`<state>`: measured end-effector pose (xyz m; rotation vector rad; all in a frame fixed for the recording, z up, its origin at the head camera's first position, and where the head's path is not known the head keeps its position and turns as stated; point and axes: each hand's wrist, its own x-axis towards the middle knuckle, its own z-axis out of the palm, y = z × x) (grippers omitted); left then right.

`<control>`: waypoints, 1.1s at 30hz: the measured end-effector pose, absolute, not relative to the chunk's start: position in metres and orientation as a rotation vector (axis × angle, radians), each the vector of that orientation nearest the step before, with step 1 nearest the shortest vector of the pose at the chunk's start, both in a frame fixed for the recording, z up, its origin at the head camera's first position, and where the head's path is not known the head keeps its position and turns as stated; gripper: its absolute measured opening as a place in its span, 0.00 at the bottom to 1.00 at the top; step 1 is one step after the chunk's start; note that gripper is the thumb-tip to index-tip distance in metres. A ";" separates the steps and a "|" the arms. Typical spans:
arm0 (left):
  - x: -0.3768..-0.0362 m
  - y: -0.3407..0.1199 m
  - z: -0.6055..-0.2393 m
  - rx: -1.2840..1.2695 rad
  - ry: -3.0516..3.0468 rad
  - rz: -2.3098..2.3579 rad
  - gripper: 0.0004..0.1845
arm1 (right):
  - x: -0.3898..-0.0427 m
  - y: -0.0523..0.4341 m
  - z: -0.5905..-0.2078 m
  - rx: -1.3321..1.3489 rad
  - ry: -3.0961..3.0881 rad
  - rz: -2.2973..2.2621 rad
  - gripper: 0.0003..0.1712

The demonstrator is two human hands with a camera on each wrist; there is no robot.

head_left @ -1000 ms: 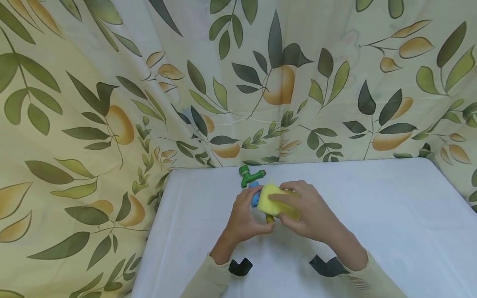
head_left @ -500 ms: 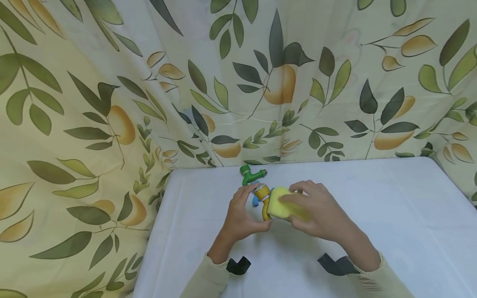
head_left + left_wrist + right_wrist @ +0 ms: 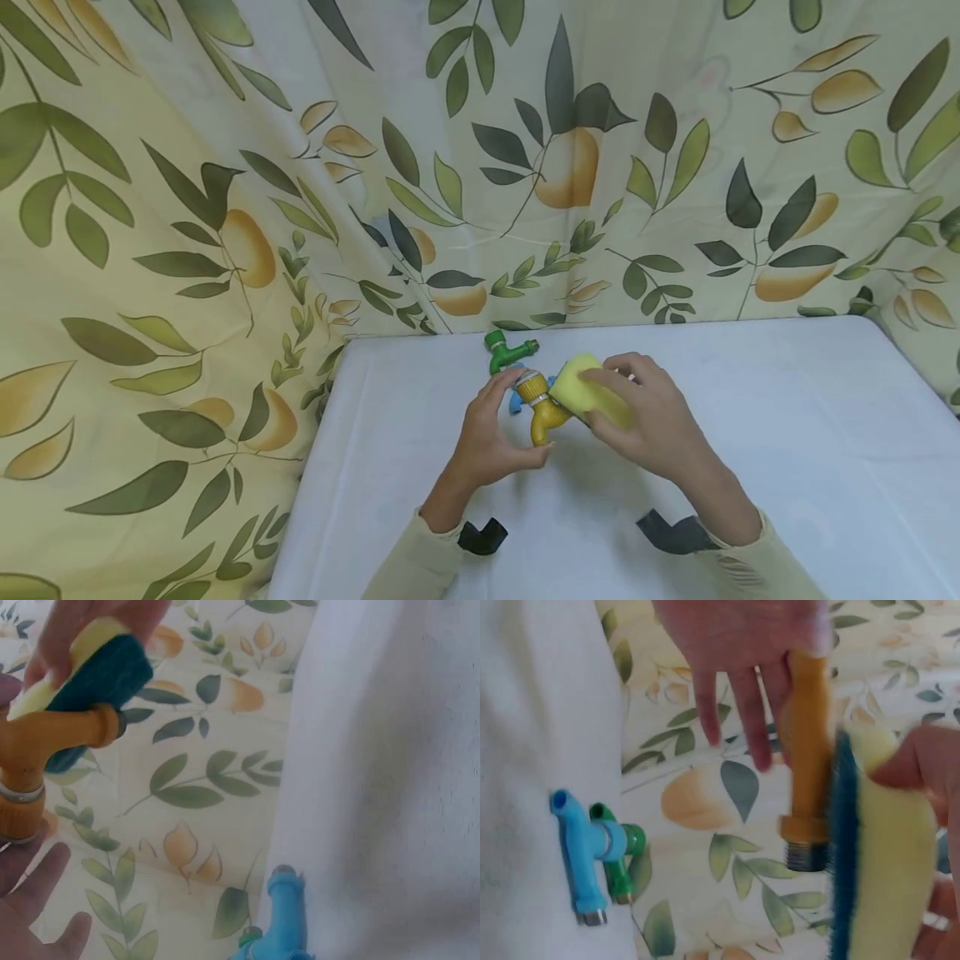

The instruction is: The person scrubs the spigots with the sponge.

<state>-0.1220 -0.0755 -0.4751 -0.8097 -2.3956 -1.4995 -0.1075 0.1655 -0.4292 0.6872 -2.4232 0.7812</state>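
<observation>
My left hand (image 3: 495, 437) holds a yellow plastic tap (image 3: 543, 404) above the white table (image 3: 750, 417), fingers and thumb pinching its ends. My right hand (image 3: 645, 417) grips a yellow sponge (image 3: 588, 392) with a dark blue scouring side (image 3: 845, 847) and presses it against the tap's body (image 3: 808, 765). The left wrist view shows the sponge (image 3: 90, 671) lying on top of the yellow tap (image 3: 49, 742). A blue tap (image 3: 581, 855) and a green tap (image 3: 506, 352) lie on the table behind my hands.
A leaf-and-fruit patterned cloth (image 3: 225, 208) hangs behind and to the left of the table. The table's left edge (image 3: 315, 450) runs close to my left arm. Bare white tabletop stretches out to the right.
The sponge has slid to the right and up along the yellow tap, uncovering its spout and collar. My left hand has stayed in place holding the tap.
</observation>
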 end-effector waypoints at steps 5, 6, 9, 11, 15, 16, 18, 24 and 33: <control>-0.122 -0.071 -0.471 -0.925 -2.356 -1.514 0.50 | -0.103 0.161 -0.428 0.800 -2.376 0.851 0.27; -0.122 -0.071 -0.470 -0.945 -2.356 -1.508 0.51 | -0.103 0.161 -0.427 0.838 -2.364 0.857 0.27; -0.121 -0.071 -0.469 -1.005 -2.350 -1.527 0.52 | -0.106 0.163 -0.424 0.822 -2.343 0.871 0.26; -0.121 -0.071 -0.469 -1.062 -2.337 -1.570 0.51 | -0.109 0.163 -0.422 0.773 -2.364 0.869 0.25; -0.122 -0.071 -0.469 -1.098 -2.302 -1.698 0.52 | -0.110 0.162 -0.418 0.854 -2.388 0.854 0.26; -0.123 -0.071 -0.469 -1.093 -2.291 -1.730 0.52 | -0.109 0.163 -0.418 0.887 -2.385 0.843 0.26; -0.124 -0.071 -0.468 -1.070 -2.266 -1.798 0.53 | -0.108 0.164 -0.417 0.909 -2.376 0.828 0.26; -0.125 -0.070 -0.469 -1.112 -2.254 -1.781 0.49 | -0.109 0.159 -0.416 0.808 -2.372 0.827 0.25; -0.124 -0.072 -0.470 -1.110 -2.294 -1.627 0.48 | -0.110 0.161 -0.417 0.756 -2.420 0.818 0.25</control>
